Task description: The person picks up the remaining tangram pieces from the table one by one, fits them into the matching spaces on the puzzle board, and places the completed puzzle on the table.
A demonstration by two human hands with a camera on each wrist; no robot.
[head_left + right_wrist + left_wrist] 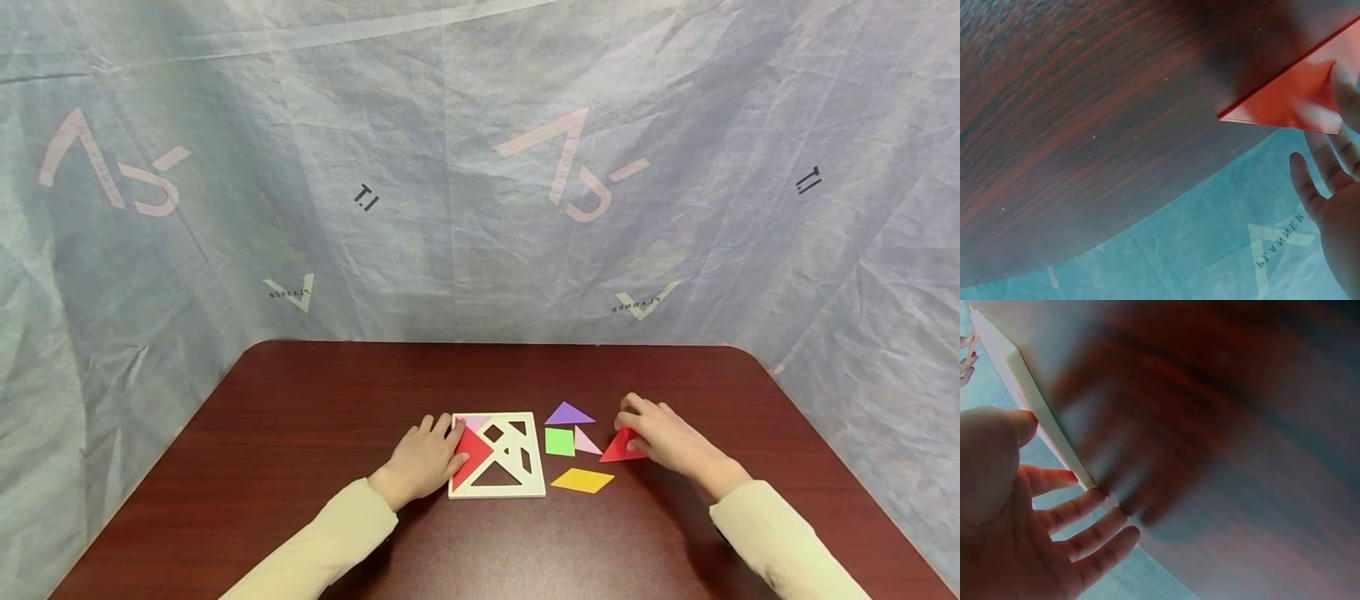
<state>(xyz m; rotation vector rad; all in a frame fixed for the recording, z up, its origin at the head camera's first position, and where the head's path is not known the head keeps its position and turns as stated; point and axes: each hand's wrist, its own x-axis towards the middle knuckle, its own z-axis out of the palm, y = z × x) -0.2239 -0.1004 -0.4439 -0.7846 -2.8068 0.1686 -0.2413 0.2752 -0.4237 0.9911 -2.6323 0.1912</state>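
Note:
My left hand [420,460] rests with its fingers spread over the left edge of a white tangram tray [537,482]. Its thumb and fingertips touch a large red triangle [474,451] lying in the tray, below a pink piece [476,422]. In the left wrist view the pale side of the tray [1038,406] runs beside the fingertips. Right of the loose pieces, my right hand [673,437] pinches a second red triangle [618,451] between thumb and fingers. The right wrist view shows this triangle [1279,97] tilted over the table, its pointed corner outward.
Between tray and right hand lie a purple triangle [567,413], a green square [559,442], a small pink triangle [585,442] and a yellow parallelogram [582,480]. Several cut-outs show dark table through the tray. A grey printed cloth [450,250] hangs behind the brown table [337,383].

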